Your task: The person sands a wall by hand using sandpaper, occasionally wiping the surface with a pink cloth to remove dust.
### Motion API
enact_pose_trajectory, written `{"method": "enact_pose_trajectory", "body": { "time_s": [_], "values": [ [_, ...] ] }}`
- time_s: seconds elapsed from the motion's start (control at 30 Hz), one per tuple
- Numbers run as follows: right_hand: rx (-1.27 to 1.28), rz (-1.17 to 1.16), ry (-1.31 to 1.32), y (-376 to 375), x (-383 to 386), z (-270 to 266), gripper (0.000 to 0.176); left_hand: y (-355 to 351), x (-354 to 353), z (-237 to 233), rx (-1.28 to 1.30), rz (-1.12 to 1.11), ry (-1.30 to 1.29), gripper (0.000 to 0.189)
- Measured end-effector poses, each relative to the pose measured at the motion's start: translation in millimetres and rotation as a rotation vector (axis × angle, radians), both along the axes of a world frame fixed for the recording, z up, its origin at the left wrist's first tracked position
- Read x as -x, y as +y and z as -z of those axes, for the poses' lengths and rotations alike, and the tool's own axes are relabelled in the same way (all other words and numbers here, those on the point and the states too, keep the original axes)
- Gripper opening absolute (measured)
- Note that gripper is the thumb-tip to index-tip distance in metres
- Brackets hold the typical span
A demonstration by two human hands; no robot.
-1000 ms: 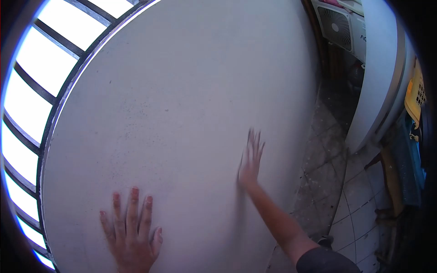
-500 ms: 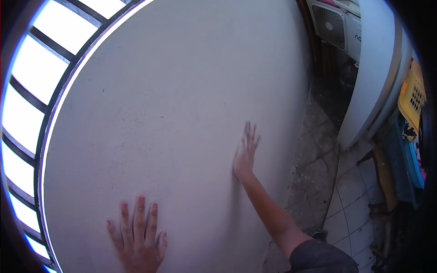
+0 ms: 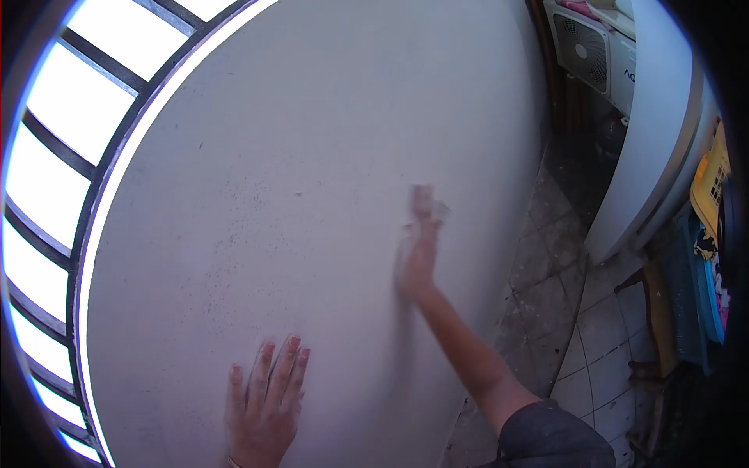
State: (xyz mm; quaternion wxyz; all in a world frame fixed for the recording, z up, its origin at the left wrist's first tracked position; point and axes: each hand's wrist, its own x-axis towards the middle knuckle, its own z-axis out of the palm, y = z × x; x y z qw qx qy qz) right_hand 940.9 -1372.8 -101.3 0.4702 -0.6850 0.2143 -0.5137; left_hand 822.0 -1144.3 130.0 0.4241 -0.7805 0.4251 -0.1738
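Observation:
A pale grey wall [image 3: 328, 265] with small dark specks fills most of the head view. My left hand [image 3: 265, 409] is low on it, palm toward the surface, fingers stretched upward and fairly close together. It holds nothing that I can see. Farther right and higher, my right hand [image 3: 421, 246] is at the wall with the arm reaching up from the lower right. Motion blurs its fingers, which look extended and apart; no object shows in it. A soft shadow runs down the wall beside the right wrist.
A bright barred window [image 3: 47, 187] borders the wall on the left. To the right are a tiled floor [image 3: 597, 351], a white curved panel [image 3: 651, 132], and an air-conditioner unit [image 3: 589, 51]. A yellow basket [image 3: 708, 187] and a blue bin [image 3: 690, 273] stand at the right edge.
My left hand has shifted right, its fingers closer together. My right hand's fingers have moved slightly and are now blurred. The view has turned a little, so the surroundings sit slightly farther right.

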Motion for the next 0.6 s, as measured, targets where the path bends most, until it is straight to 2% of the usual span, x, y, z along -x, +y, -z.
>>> {"method": "enact_pose_trajectory", "body": {
  "time_s": [0.07,0.1,0.17,0.2,0.27,0.33,0.37,0.4,0.43,0.5,0.57,0.6],
  "values": [
    [0.259,-0.108,-0.012,59,31,-62,0.061,9,-3,-1,0.073,-0.032,0.106,0.076],
    [0.386,-0.167,-0.017,86,47,-67,0.063,12,-6,-1,0.157,0.023,0.133,0.074],
    [0.571,-0.344,-0.284,150,79,-16,0.067,15,-6,-4,0.317,0.122,0.194,0.072],
    [0.796,-0.31,-0.269,162,74,41,0.064,15,-5,-5,0.261,0.082,0.147,0.069],
    [1.013,-0.178,-0.269,134,59,136,0.054,15,-4,-7,0.15,-0.001,0.066,0.066],
    [0.813,-0.258,-0.223,61,34,163,0.048,16,-8,-3,-0.026,0.032,-0.074,0.064],
    [0.469,-0.273,-0.156,48,32,118,0.049,16,-10,-1,-0.117,0.049,-0.142,0.064],
    [0.11,-0.272,-0.135,34,30,72,0.049,15,-11,1,-0.01,0.073,-0.09,0.063],
    [-0.009,-0.11,-0.159,36,28,17,0.049,13,-12,2,0.1,0.096,-0.039,0.063],
    [0.044,-0.095,-0.093,68,36,-26,0.05,11,-13,4,0.327,0.152,0.063,0.064],
    [0.439,-0.198,-0.143,132,59,-19,0.054,10,-12,4,0.549,0.222,0.168,0.066],
    [0.551,-0.27,-0.224,159,76,-10,0.055,9,-11,2,0.488,0.168,0.146,0.067]
  ]
}}
